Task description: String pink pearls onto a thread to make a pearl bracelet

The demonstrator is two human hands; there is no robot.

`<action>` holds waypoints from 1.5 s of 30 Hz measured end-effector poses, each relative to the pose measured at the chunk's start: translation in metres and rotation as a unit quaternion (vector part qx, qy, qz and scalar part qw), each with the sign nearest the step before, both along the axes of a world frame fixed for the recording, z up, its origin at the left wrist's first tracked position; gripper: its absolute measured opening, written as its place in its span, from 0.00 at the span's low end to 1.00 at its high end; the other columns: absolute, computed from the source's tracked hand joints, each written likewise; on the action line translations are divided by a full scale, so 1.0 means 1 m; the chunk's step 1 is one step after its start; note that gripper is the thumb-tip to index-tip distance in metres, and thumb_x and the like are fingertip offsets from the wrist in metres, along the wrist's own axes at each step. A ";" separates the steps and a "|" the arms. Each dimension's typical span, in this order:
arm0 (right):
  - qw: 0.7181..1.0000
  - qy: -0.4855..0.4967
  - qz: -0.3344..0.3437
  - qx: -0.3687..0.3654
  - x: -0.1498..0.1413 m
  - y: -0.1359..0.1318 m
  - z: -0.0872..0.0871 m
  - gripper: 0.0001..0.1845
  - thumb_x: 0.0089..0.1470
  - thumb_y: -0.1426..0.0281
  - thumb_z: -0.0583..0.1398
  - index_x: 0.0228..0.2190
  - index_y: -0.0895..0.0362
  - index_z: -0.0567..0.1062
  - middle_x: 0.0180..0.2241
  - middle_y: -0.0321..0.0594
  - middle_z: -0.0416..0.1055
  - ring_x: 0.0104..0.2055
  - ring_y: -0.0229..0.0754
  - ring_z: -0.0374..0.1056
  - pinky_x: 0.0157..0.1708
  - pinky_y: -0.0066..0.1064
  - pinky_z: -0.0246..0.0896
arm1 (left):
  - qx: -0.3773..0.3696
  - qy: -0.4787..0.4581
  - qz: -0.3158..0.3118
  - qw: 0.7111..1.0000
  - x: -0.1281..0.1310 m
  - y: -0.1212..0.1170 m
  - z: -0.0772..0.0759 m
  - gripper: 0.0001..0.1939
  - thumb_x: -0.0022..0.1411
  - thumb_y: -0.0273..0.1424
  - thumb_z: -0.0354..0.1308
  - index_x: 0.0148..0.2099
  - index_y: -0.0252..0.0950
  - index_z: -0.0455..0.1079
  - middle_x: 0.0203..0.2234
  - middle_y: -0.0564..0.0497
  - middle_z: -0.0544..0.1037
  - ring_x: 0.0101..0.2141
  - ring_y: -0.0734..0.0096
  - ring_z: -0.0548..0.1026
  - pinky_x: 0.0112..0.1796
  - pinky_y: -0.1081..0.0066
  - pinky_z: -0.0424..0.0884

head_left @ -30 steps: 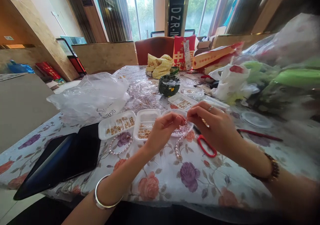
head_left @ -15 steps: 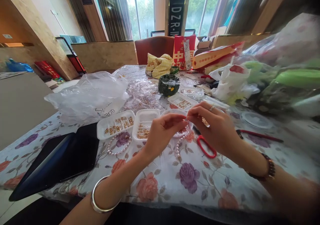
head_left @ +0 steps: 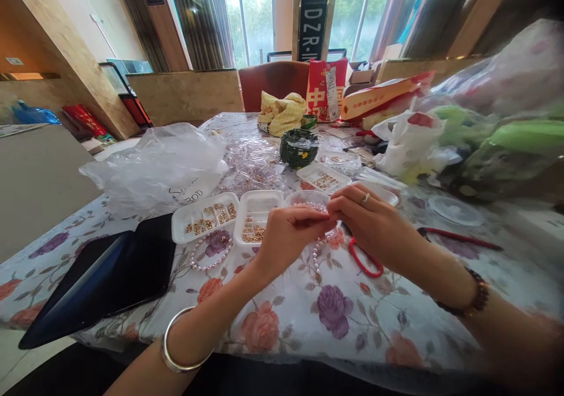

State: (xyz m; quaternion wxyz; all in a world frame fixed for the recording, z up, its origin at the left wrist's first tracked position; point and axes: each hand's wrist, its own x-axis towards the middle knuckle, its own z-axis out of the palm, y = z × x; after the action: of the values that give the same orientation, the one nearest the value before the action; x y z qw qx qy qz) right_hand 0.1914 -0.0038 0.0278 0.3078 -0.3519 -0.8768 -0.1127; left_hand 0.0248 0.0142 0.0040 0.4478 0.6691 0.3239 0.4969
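My left hand (head_left: 288,234) and my right hand (head_left: 368,220) meet fingertip to fingertip above the tub of pink beads (head_left: 306,197), both pinched closed. From the pinch hangs a pearl bead strand (head_left: 316,258), its lower end near the tablecloth. The exact spot where the fingers grip it is hidden. Red-handled scissors (head_left: 368,262) lie under my right hand, their blades mostly covered. Left of my left hand, a finished-looking ring of pearl beads (head_left: 211,265) rests on the cloth. White trays of gold beads (head_left: 239,220) (head_left: 176,230) stand behind it.
A black folder-like object (head_left: 114,272) lies at left, with a crumpled clear plastic bag (head_left: 154,155) behind. A dark green woven basket (head_left: 298,148) stands farther back. Red-handled pliers (head_left: 462,238), a clear lid (head_left: 455,210) and filled plastic bags (head_left: 497,126) occupy the right side.
My fingertips have drawn closer together, with the left hand shifting slightly right. The pearl strand still hangs below them, and the view has shifted slightly.
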 end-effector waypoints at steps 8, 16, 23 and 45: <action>1.000 0.017 -0.001 0.017 -0.005 -0.001 -0.003 0.12 0.53 0.83 0.47 0.30 0.55 0.64 0.31 0.42 0.63 0.35 0.45 0.59 0.36 0.39 0.62 | -0.019 0.014 -0.014 1.000 -0.001 -0.001 0.003 0.03 0.47 0.31 0.64 0.28 0.38 0.77 0.25 0.50 0.78 0.25 0.75 0.73 0.27 0.74 0.69; 0.997 0.061 -0.037 0.000 -0.004 0.000 0.000 0.09 0.56 0.79 0.49 0.29 0.55 0.64 0.30 0.39 0.64 0.34 0.40 0.61 0.34 0.32 0.59 | -0.069 -0.023 -0.030 0.997 0.001 0.001 0.000 0.07 0.47 0.28 0.64 0.33 0.38 0.76 0.27 0.52 0.79 0.29 0.74 0.75 0.31 0.74 0.72; 0.987 0.125 -0.084 -0.055 -0.003 -0.001 0.004 0.06 0.56 0.74 0.53 0.27 0.55 0.65 0.28 0.36 0.66 0.29 0.36 0.63 0.29 0.29 0.57 | -0.098 -0.059 -0.054 0.992 0.001 0.003 0.000 0.08 0.46 0.25 0.64 0.33 0.36 0.74 0.27 0.52 0.78 0.30 0.75 0.75 0.34 0.75 0.73; 0.748 0.382 0.103 -0.533 0.009 0.016 -0.014 0.09 0.52 0.62 0.59 0.35 0.51 0.74 0.30 0.33 0.69 0.30 0.33 0.62 0.31 0.26 0.57 | -0.078 -0.058 -0.034 0.995 -0.001 0.007 0.002 0.09 0.50 0.31 0.62 0.34 0.35 0.68 0.26 0.54 0.73 0.28 0.80 0.71 0.30 0.78 0.67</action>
State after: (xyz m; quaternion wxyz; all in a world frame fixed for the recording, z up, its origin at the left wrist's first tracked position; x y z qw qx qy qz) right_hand 0.2009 0.0120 0.0137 0.3888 -0.3800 -0.6347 0.5492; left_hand 0.0239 0.0212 0.0061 0.5334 0.6130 0.3123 0.4921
